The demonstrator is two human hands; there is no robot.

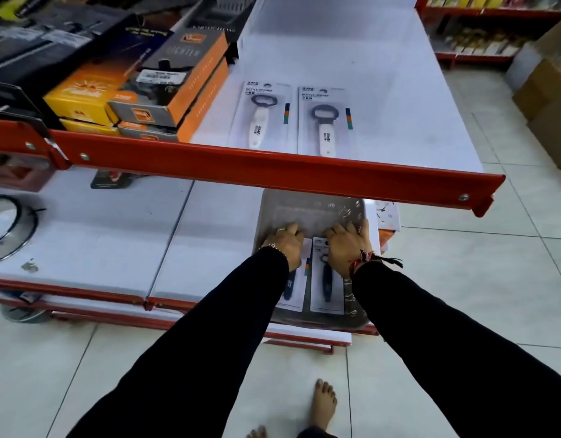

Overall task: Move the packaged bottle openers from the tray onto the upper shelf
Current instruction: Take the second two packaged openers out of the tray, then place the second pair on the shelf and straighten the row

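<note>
Two packaged bottle openers with white handles lie flat side by side on the white upper shelf (351, 58), the left pack (261, 116) and the right pack (326, 121), just behind its red front rail. On the lower shelf sits a grey translucent tray (307, 210). In it lie two packs with dark-handled openers, one on the left (296, 287) and one on the right (328, 289). My left hand (287, 246) lies palm down on the left pack's top, fingers curled over its upper edge. My right hand (345, 246) covers the right pack's top the same way.
The red rail (272, 172) of the upper shelf overhangs the far half of the tray. Orange and black boxes (165, 90) are stacked on the upper shelf's left. A glass lid (7, 226) lies on the lower shelf at far left. Cardboard boxes (548, 99) stand on the tiled floor at right.
</note>
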